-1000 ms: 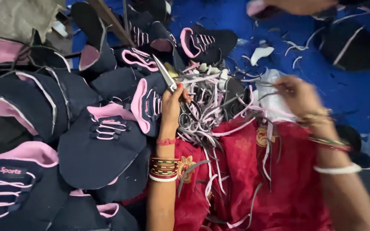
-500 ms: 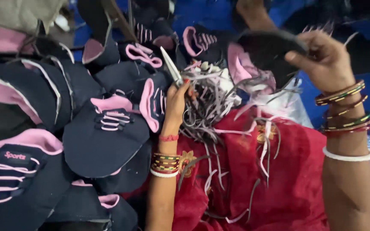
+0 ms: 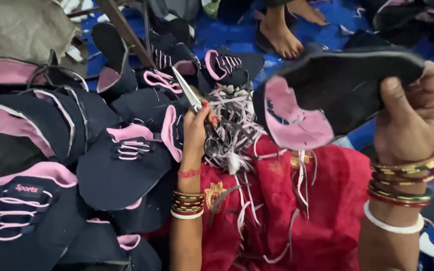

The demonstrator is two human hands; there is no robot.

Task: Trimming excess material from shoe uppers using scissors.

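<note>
Head view: two bangled hands over red cloth and dark shoe uppers.
Red embroidered fabric (image 3: pixel 297 216) drapes nearest, strewn with thin trimmed strips. Left hand (image 3: pixel 195 133) is clamped on pointed metal scissors (image 3: pixel 189 93); right hand (image 3: pixel 410 118) pinches a floppy navy upper piece (image 3: pixel 337 93), pink-lined, raised above the lap. Beyond, stitched navy-and-pink uppers (image 3: pixel 121 160) pile up on blue sheet (image 3: pixel 227 32).
</note>
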